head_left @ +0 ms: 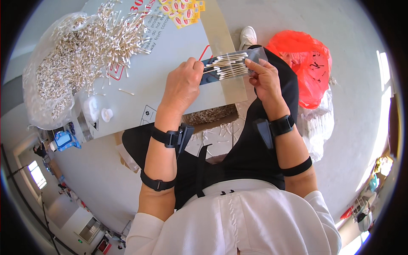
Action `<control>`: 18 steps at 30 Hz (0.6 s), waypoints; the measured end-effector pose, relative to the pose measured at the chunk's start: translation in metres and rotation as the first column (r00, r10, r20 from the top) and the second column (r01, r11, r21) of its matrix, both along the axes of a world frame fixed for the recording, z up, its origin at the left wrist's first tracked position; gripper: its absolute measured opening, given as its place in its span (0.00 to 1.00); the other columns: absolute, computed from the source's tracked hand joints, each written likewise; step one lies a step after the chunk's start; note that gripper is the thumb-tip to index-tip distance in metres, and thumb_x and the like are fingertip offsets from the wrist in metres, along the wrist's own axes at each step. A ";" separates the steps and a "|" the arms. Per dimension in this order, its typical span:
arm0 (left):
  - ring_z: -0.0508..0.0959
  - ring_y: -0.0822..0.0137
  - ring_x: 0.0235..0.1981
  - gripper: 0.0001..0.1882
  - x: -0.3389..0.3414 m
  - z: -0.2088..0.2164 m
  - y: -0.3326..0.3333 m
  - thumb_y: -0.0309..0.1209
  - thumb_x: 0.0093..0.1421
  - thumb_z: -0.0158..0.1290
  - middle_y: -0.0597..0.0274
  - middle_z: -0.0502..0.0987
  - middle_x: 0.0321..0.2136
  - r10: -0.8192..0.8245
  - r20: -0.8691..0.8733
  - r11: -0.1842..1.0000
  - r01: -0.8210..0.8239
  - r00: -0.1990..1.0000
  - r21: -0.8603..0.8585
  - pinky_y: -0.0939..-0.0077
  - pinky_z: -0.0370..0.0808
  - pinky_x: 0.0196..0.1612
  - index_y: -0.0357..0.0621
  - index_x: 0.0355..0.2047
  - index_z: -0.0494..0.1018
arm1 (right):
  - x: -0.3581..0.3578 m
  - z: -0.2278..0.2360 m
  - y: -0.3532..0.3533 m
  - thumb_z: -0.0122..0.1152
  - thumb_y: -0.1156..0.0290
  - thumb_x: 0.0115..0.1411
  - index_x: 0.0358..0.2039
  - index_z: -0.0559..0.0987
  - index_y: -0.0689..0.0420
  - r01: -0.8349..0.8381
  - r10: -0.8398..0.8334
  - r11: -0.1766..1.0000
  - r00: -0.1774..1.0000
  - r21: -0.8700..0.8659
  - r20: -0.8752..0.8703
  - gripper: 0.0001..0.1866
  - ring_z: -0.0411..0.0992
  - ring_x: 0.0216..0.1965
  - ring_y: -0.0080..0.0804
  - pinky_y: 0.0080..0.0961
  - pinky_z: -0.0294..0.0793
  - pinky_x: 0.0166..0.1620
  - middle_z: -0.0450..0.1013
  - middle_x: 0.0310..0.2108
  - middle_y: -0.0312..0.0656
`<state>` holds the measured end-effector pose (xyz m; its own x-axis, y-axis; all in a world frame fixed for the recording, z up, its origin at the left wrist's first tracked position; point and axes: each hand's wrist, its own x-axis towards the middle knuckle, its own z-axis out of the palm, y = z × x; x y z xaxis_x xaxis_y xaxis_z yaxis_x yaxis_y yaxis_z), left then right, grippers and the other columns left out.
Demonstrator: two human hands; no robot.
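Note:
My right hand (267,80) pinches the end of a clear plastic bag (258,54) between thumb and fingers. A row of cotton swabs (229,68) lies side by side in the bag, over a dark blue backing. At the bag's other end my left hand (183,85) is closed, its fingertips on the ends of a few swab sticks. Its curled fingers hide part of what they grip. Both hands are above the near right corner of a grey printed board (170,46).
A large heap of loose cotton swabs (68,55) spills from a clear bag on the left. Yellow printed cards (182,12) lie at the far edge. A small white cap (106,114) is near the front. Below sits an open box (216,119) of swabs; a red plastic bag (301,63) stands right.

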<state>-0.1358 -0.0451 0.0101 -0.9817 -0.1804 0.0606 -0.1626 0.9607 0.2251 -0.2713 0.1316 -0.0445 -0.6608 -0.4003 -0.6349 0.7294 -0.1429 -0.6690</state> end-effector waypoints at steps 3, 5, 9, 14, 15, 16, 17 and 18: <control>0.77 0.58 0.31 0.08 -0.004 -0.003 0.002 0.16 0.49 0.51 0.57 0.71 0.28 -0.017 -0.004 1.000 0.017 1.000 -0.009 0.65 0.76 0.30 0.39 0.29 0.68 | -0.001 -0.002 0.002 0.73 0.75 0.51 0.25 0.79 0.56 -0.009 0.009 1.000 1.000 -0.020 0.009 0.08 0.60 0.18 0.13 0.12 0.55 0.19 0.70 0.20 0.28; 0.77 0.58 0.31 0.08 -0.009 -0.005 0.006 0.16 0.48 0.51 0.57 0.71 0.28 -0.029 -0.022 1.000 0.029 0.999 -0.003 0.65 0.77 0.30 0.39 0.29 0.68 | -0.002 -0.004 0.002 0.73 0.75 0.51 0.25 0.79 0.56 -0.014 0.014 0.999 1.000 -0.037 0.009 0.07 0.60 0.18 0.13 0.12 0.55 0.19 0.70 0.20 0.27; 0.77 0.58 0.31 0.08 -0.022 -0.011 0.014 0.17 0.48 0.52 0.57 0.72 0.28 -0.056 -0.069 0.998 0.058 0.996 0.026 0.65 0.77 0.30 0.39 0.30 0.69 | -0.001 -0.006 0.002 0.73 0.75 0.51 0.25 0.80 0.55 -0.015 0.015 0.999 1.000 -0.043 0.000 0.07 0.60 0.18 0.12 0.12 0.55 0.19 0.69 0.20 0.27; 0.77 0.56 0.33 0.08 -0.038 -0.011 0.027 0.18 0.49 0.52 0.56 0.72 0.30 -0.062 -0.063 0.996 0.066 0.996 0.062 0.64 0.77 0.33 0.39 0.31 0.70 | 0.001 -0.006 0.001 0.73 0.75 0.51 0.25 0.80 0.55 -0.014 0.013 0.999 1.000 -0.040 -0.017 0.07 0.59 0.18 0.12 0.12 0.55 0.19 0.69 0.19 0.27; 0.76 0.55 0.35 0.09 -0.040 -0.012 0.029 0.18 0.50 0.52 0.55 0.72 0.32 -0.042 -0.035 0.994 0.045 0.998 0.097 0.63 0.77 0.36 0.39 0.33 0.71 | 0.001 -0.006 0.001 0.73 0.75 0.51 0.25 0.80 0.55 -0.011 0.010 0.999 1.000 -0.042 -0.013 0.07 0.59 0.18 0.12 0.12 0.55 0.19 0.69 0.19 0.26; 0.76 0.55 0.35 0.09 -0.039 -0.013 0.028 0.18 0.50 0.52 0.55 0.72 0.32 -0.044 -0.034 0.994 0.047 0.998 0.096 0.63 0.77 0.36 0.39 0.33 0.71 | 0.001 -0.006 0.001 0.73 0.74 0.51 0.25 0.80 0.55 -0.007 0.006 0.999 1.000 -0.045 -0.008 0.07 0.59 0.18 0.12 0.12 0.55 0.19 0.68 0.19 0.26; 0.76 0.56 0.40 0.10 -0.037 -0.015 0.028 0.21 0.55 0.51 0.54 0.72 0.37 0.095 -0.165 0.967 -0.052 0.982 0.251 0.63 0.76 0.42 0.38 0.38 0.71 | 0.001 -0.006 0.001 0.73 0.74 0.51 0.25 0.80 0.55 -0.005 0.005 0.999 1.000 -0.046 -0.006 0.07 0.59 0.18 0.12 0.12 0.55 0.19 0.68 0.19 0.26; 0.75 0.57 0.45 0.11 -0.034 -0.018 0.029 0.24 0.59 0.51 0.54 0.73 0.41 0.248 -0.268 0.903 -0.123 0.931 0.411 0.63 0.74 0.49 0.38 0.43 0.71 | 0.000 -0.007 0.001 0.72 0.73 0.52 0.25 0.80 0.55 -0.002 0.002 0.999 1.000 -0.052 0.003 0.07 0.59 0.17 0.12 0.12 0.55 0.19 0.68 0.19 0.26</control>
